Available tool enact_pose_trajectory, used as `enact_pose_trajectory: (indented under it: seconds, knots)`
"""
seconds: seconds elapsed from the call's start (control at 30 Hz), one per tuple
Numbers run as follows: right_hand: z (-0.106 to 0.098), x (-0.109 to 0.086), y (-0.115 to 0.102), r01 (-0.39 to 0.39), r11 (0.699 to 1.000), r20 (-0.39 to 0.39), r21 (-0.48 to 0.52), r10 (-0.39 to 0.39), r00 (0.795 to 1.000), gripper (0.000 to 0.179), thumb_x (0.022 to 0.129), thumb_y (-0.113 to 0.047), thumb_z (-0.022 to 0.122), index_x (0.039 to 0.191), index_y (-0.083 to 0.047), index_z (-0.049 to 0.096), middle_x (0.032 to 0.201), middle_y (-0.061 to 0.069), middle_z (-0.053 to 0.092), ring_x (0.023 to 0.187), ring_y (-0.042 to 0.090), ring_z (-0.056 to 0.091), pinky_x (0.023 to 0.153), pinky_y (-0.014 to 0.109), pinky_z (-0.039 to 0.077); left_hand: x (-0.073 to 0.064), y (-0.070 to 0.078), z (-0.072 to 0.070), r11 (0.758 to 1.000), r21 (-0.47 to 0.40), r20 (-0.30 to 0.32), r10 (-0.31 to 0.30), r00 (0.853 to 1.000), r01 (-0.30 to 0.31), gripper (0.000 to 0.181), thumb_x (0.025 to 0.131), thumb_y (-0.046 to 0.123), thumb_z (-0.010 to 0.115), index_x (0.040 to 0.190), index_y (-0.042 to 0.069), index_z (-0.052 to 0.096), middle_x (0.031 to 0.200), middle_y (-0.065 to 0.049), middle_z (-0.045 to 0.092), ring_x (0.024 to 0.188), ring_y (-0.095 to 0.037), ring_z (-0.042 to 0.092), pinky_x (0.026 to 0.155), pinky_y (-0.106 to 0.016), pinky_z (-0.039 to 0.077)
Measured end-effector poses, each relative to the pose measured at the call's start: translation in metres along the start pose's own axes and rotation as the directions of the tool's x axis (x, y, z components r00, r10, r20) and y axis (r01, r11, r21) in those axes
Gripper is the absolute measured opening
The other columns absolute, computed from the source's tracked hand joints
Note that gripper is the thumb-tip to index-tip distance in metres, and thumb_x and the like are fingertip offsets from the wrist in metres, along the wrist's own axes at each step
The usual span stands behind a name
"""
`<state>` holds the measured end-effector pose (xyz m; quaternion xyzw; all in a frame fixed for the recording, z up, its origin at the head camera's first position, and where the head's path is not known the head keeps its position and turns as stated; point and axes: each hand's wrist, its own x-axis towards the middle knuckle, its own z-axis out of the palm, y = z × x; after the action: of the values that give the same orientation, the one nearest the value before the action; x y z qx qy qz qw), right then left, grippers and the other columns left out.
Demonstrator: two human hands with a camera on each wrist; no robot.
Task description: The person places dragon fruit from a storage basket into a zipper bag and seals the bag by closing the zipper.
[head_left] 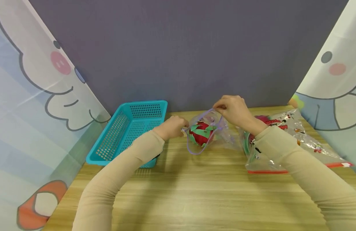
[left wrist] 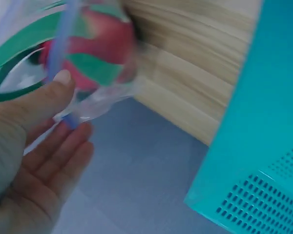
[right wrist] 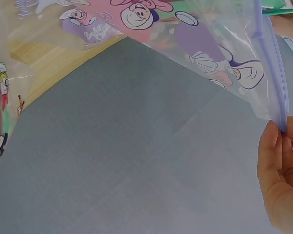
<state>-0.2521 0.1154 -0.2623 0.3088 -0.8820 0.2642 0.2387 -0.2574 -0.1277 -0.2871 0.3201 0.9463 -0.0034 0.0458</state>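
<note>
A clear zip bag (right wrist: 205,46) with a purple zip edge and cartoon prints has its mouth spread open between both hands. Inside it, or at its mouth, sits a round red thing with green leaf-like strips (head_left: 200,134); its kind is unclear. My left hand (head_left: 173,126) pinches the zip edge on the left side, its thumb over the strip in the left wrist view. Across from it, my right hand (head_left: 233,109) pinches the other end of the purple edge between thumb and fingers.
A turquoise plastic basket (head_left: 92,157) with perforated sides stands left of the bag. On the right lies another clear printed bag (head_left: 306,146) with a red zip edge and colourful things inside. All rest on a wooden table (head_left: 201,199) against a grey panel (head_left: 189,54).
</note>
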Motion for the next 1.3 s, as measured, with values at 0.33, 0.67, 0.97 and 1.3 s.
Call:
enact_pose_trajectory:
  seconds: [0.33, 0.67, 0.97, 1.3]
  knots:
    - [-0.002, -0.008, 0.010, -0.059, 0.998, -0.012, 0.002, 0.059, 0.998, 0.008, 0.080, -0.004, 0.068, 0.086, -0.002, 0.073, 0.080, 0.012, 0.067, 0.068, 0.025, 0.063, 0.071, 0.042, 0.046, 0.007, -0.002, 0.002, 0.998, 0.045, -0.136, 0.049, 0.990, -0.043, 0.008, 0.080, 0.017, 0.070, 0.085, 0.011, 0.071, 0.086, -0.001, 0.070, 0.074, -0.014, 0.063, 0.068, -0.027, 0.052]
    - [-0.008, -0.021, 0.025, -0.143, 0.987, -0.011, 0.072, 0.144, 0.989, 0.012, 0.082, -0.006, 0.067, 0.091, 0.000, 0.071, 0.085, 0.014, 0.067, 0.073, 0.026, 0.065, 0.066, 0.041, 0.052, 0.003, -0.010, -0.014, 0.976, -0.213, -0.269, -0.108, 0.957, 0.050, 0.018, 0.086, 0.021, 0.065, 0.097, 0.008, 0.072, 0.077, -0.005, 0.069, 0.053, -0.009, 0.051, 0.053, -0.024, 0.041]
    - [-0.018, -0.033, 0.028, -0.196, 0.969, -0.005, 0.149, 0.199, 0.980, 0.016, 0.084, -0.013, 0.066, 0.095, -0.002, 0.070, 0.089, 0.014, 0.068, 0.077, 0.027, 0.065, 0.069, 0.041, 0.053, 0.007, -0.007, -0.023, 0.962, -0.265, -0.305, -0.144, 0.941, 0.061, 0.018, 0.087, 0.022, 0.064, 0.097, 0.009, 0.072, 0.069, -0.002, 0.064, 0.047, -0.009, 0.038, 0.048, -0.023, 0.031]
    - [-0.003, -0.083, 0.031, -0.217, 0.960, -0.084, 0.178, 0.235, 0.968, 0.013, 0.079, -0.014, 0.071, 0.089, -0.005, 0.071, 0.086, 0.009, 0.069, 0.068, -0.001, 0.061, 0.059, 0.011, 0.048, 0.005, -0.006, -0.023, 0.952, -0.295, -0.280, -0.168, 0.945, 0.082, 0.019, 0.087, 0.023, 0.064, 0.096, 0.009, 0.072, 0.067, -0.002, 0.063, 0.047, -0.009, 0.036, 0.049, -0.023, 0.031]
